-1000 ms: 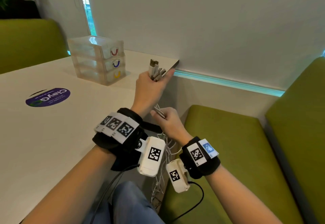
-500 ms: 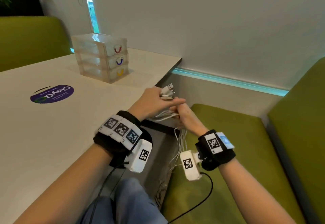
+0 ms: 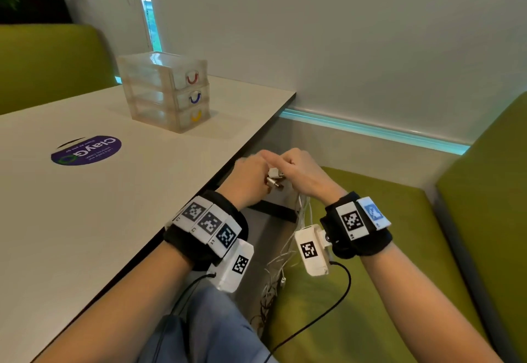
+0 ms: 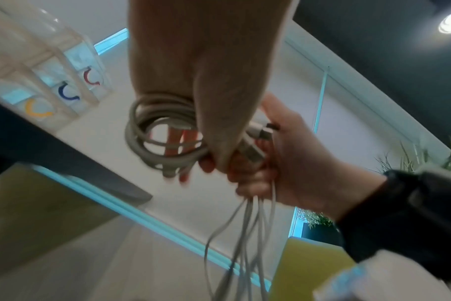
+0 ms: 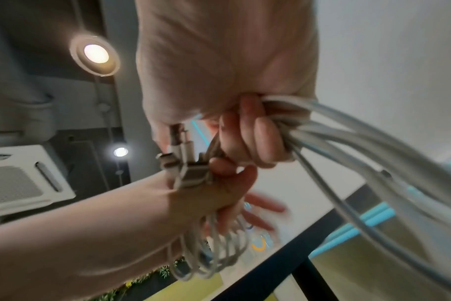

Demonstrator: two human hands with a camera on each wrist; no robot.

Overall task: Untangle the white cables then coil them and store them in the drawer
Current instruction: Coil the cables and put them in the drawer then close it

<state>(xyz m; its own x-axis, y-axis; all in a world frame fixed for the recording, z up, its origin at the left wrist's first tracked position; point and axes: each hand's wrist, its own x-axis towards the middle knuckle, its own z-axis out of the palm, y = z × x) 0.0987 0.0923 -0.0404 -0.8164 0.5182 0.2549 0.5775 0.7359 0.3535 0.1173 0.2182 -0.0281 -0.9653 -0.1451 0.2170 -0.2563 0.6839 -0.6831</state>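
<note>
Several white cables (image 3: 286, 257) hang from my two hands down past the table edge to the floor. My left hand (image 3: 251, 175) holds the bunch of plugs (image 3: 274, 177), and a coil (image 4: 162, 132) of the cables is looped round its fingers. My right hand (image 3: 301, 171) is pressed against the left, with its fingers (image 5: 258, 138) curled round the loose strands (image 5: 373, 154). In the right wrist view the plugs (image 5: 187, 169) stick out above the left hand (image 5: 209, 195). The clear three-drawer unit (image 3: 165, 91) stands on the table with all drawers shut.
The white table (image 3: 114, 205) is at my left, with a purple sticker (image 3: 86, 150) on it and its dark edge beside my hands. A green bench seat (image 3: 370, 262) lies under and right of my hands. A wall stands behind.
My left hand has come down from near the table's far corner with the plugs. My right hand has risen to meet it, and both now work close together beside the table edge.
</note>
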